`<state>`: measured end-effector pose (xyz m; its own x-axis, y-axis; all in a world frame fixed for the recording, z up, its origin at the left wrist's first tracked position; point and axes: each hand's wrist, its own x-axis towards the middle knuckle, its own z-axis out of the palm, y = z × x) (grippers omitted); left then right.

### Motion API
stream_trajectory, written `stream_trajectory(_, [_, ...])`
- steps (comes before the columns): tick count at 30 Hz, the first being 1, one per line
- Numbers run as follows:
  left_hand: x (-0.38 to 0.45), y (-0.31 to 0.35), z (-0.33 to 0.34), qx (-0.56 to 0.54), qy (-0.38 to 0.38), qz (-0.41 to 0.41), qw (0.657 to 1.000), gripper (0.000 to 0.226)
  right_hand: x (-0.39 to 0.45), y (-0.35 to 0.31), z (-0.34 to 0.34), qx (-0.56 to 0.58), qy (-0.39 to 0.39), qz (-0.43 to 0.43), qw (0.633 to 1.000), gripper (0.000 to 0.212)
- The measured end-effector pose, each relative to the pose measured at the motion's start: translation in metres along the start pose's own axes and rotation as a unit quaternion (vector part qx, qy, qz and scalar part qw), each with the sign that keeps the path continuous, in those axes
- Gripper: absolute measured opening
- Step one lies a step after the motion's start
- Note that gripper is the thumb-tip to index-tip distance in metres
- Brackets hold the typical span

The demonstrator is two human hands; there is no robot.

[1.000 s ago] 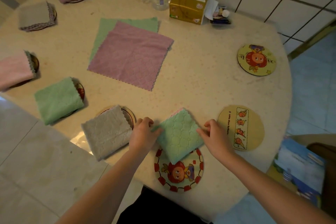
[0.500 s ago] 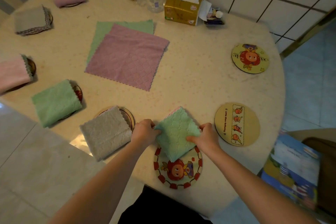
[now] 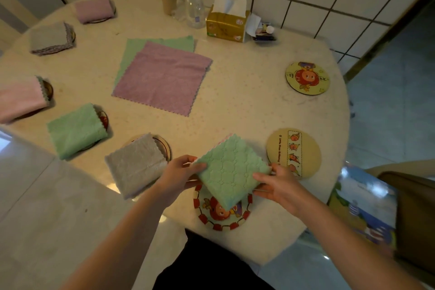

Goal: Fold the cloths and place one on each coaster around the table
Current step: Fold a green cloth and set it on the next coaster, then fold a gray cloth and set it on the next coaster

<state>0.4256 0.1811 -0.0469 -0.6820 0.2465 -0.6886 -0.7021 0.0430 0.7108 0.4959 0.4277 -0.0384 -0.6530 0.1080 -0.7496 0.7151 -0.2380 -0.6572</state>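
A folded green cloth hangs just above the red-checked coaster at the near table edge. My left hand pinches its left corner and my right hand grips its right corner. Two bare coasters lie to the right: a tan one and a yellow one. Folded cloths cover several coasters along the left rim: grey, green, pink, grey, mauve. Mid-table, a flat mauve cloth lies over a flat green cloth.
A paper cup, a pump bottle, a tissue box and small items stand at the table's far side by the tiled wall. A picture book rests on a chair at the right.
Both hands have taken the folded green cloth by its corners and lifted it off the table; it now sits higher and slightly right over the red-checked coaster.
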Motion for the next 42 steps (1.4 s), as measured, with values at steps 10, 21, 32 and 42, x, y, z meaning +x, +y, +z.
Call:
stream_trajectory(10, [-0.016,-0.066,0.0,0.083,0.165,0.001,0.983,0.007,-0.007,0.089,0.012,-0.145,0.069,-0.031,0.987,0.014])
stream_trajectory(21, [-0.017,-0.083,0.005,0.58,0.141,0.302,0.744,0.032,-0.019,0.097,0.008,-0.558,0.145,-0.283,0.767,0.036])
stream_trajectory(32, [-0.011,-0.074,-0.008,0.642,0.062,0.244,0.724,0.047,-0.011,0.089,0.002,-0.556,0.129,-0.217,0.792,0.021])
stream_trajectory(42, [0.057,0.023,-0.077,0.59,0.101,0.289,0.747,0.051,0.049,-0.016,0.079,-0.545,0.107,-0.347,0.755,0.015])
